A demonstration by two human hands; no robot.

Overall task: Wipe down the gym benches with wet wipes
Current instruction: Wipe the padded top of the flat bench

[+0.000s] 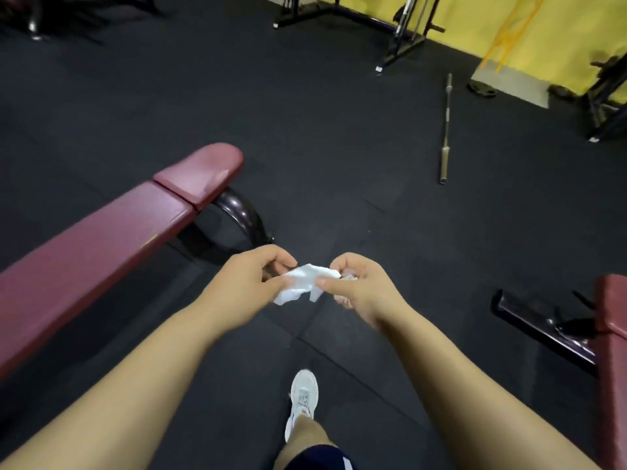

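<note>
A crumpled white wet wipe hangs between my two hands in front of me, above the dark floor. My left hand pinches its left side and my right hand pinches its right side; something pale also shows under my right fingers. A maroon padded gym bench runs diagonally at the left, its short seat pad at the far end with a shiny streak on it. A second maroon bench shows only its edge at the right border.
Black rubber floor tiles cover the room. A steel barbell lies on the floor at the right. Black rack frames stand by the yellow wall. The right bench's dark base bar juts left. My white shoe is below.
</note>
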